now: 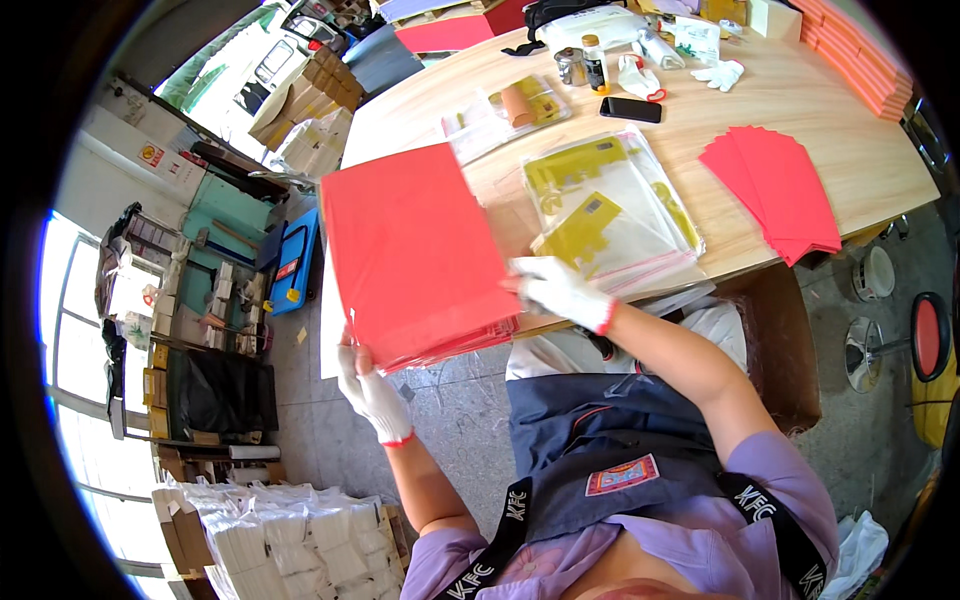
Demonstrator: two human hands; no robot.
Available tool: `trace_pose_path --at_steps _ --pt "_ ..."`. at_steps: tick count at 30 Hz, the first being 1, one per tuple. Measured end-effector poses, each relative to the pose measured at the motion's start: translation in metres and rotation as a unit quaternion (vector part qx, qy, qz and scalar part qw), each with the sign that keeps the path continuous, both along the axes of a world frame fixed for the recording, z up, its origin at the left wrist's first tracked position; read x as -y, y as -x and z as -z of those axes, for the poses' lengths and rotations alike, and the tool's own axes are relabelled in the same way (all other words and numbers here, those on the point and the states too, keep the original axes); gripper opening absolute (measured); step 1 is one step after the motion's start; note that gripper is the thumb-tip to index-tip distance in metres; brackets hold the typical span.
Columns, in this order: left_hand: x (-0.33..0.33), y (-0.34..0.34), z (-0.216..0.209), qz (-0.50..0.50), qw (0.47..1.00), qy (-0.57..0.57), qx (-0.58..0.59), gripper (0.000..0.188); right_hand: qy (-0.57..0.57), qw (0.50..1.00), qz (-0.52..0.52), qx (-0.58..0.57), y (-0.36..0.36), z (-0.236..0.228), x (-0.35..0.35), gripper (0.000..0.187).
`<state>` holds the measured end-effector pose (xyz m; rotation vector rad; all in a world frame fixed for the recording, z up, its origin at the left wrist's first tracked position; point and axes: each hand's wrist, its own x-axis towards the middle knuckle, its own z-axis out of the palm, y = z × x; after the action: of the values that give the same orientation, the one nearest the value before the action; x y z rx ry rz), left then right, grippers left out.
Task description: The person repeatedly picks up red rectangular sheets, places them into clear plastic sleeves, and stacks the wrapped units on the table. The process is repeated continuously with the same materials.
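Observation:
A stack of flat red sheets [420,255], with clear plastic showing along its near edge, lies tilted at the left end of the table. My left hand [375,395], in a white knit glove, grips its near left corner with the thumb on the edge. At the right edge, my gloved right hand [562,290] has its fingers closed on the stack; their tips are partly hidden. Just beyond that hand lies a pile of clear plastic bags [640,225] with gold printing. Farther right, several red cards [775,190] are fanned out on the table.
The wooden table [690,110] also bears a black phone [630,109], a jar [595,65], spare gloves [720,75] and another bag pile [470,130]. Orange-red stacks [855,55] line its far right edge. A cardboard box [785,350] stands below the near edge, a stool [930,337] at right.

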<state>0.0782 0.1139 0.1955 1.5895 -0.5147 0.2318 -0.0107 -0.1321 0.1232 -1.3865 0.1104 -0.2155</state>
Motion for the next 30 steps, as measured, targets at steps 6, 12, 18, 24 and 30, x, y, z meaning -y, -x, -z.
trace_pose_path --at_steps 6,12,18,24,30 --pt "-0.039 -0.049 0.061 -0.195 0.928 -0.314 0.051 0.046 0.042 0.993 -0.042 -0.1 -0.026 -0.012 -0.018 0.037" --pt "0.032 0.052 0.101 -0.072 0.943 -0.119 0.303 0.057 -0.183 0.978 0.032 -0.099 0.061 0.032 0.027 0.011" --pt "0.194 0.076 0.144 0.167 0.87 -0.352 0.3 0.047 0.189 0.932 0.249 -0.186 0.173 0.085 0.083 0.011" --pt "0.286 0.003 0.122 0.149 0.772 -0.613 0.08 0.05 0.161 0.913 0.298 -0.228 0.234 0.094 0.082 0.015" --pt "0.308 -0.036 0.119 0.264 0.66 -0.694 0.116 0.046 -0.028 0.918 0.345 -0.191 0.261 0.13 0.069 0.016"
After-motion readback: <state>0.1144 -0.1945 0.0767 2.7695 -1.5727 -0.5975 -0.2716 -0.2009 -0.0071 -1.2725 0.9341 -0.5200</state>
